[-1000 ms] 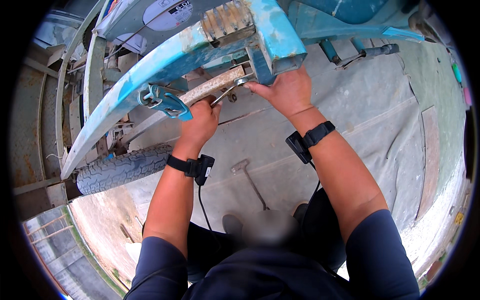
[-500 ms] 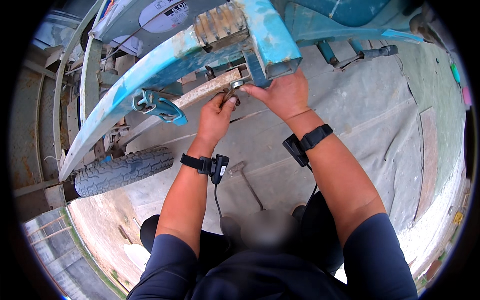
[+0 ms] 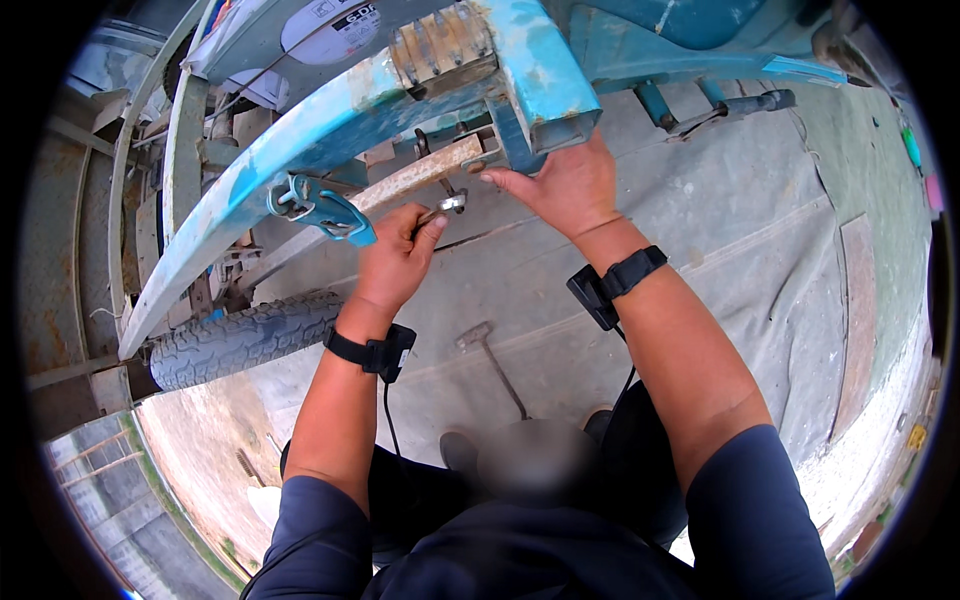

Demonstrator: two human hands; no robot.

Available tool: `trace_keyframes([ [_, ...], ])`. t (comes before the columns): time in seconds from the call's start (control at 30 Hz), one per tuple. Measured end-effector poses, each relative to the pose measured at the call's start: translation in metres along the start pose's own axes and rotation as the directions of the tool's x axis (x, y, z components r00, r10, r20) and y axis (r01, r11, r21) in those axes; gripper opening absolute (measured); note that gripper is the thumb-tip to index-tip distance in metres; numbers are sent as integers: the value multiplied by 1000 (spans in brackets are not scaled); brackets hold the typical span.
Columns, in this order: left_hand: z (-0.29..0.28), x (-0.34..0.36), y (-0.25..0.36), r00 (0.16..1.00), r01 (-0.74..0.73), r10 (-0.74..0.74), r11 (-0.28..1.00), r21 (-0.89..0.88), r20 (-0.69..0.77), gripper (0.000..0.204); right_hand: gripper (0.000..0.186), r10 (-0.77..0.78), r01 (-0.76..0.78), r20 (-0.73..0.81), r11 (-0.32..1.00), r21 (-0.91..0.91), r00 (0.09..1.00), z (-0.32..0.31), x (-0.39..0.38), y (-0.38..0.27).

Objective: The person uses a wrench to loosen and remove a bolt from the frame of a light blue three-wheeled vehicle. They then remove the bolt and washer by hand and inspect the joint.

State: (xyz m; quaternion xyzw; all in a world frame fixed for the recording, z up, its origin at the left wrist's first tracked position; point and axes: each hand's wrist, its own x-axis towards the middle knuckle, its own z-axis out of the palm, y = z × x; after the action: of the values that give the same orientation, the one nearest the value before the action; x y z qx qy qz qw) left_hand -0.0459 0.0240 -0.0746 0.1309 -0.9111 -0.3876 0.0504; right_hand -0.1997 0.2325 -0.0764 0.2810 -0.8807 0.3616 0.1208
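Observation:
My left hand (image 3: 396,255) is closed round a wrench (image 3: 453,203), whose silver head points up and right, just below a rusty bar (image 3: 425,172). A dark bolt or rod (image 3: 449,187) hangs under that bar, beside the wrench head; whether they touch I cannot tell. My right hand (image 3: 575,190) is raised to the open end of a blue square tube (image 3: 565,133). Its thumb stretches left toward the end of the rusty bar. The tube hides its other fingers and anything they hold.
A curved blue frame beam (image 3: 270,165) arches over the left side, with a blue bracket (image 3: 325,215) below it. A tyre (image 3: 245,340) lies lower left. On the grey ground sheet a hammer (image 3: 490,355) rests near my feet. A pedal-like part (image 3: 730,110) sticks out at upper right.
My left hand has drawn left and slightly down with the wrench, away from my right thumb and the bar's end. My right hand has stayed almost still.

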Motion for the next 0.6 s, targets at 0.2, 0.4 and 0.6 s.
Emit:
trace_keyframes([
  [0.2,-21,-34,39,957,-286,274,943,172,93,16,77,41,-41,7,999,35,999,-3,-1,2],
  [0.4,54,-104,10,825,9,-128,977,215,550,30,82,73,-73,27,997,25,997,-1,3,0],
  [0.6,103,-142,-14,832,17,-135,976,219,537,30,88,75,-75,66,997,-7,995,2,3,0],
])
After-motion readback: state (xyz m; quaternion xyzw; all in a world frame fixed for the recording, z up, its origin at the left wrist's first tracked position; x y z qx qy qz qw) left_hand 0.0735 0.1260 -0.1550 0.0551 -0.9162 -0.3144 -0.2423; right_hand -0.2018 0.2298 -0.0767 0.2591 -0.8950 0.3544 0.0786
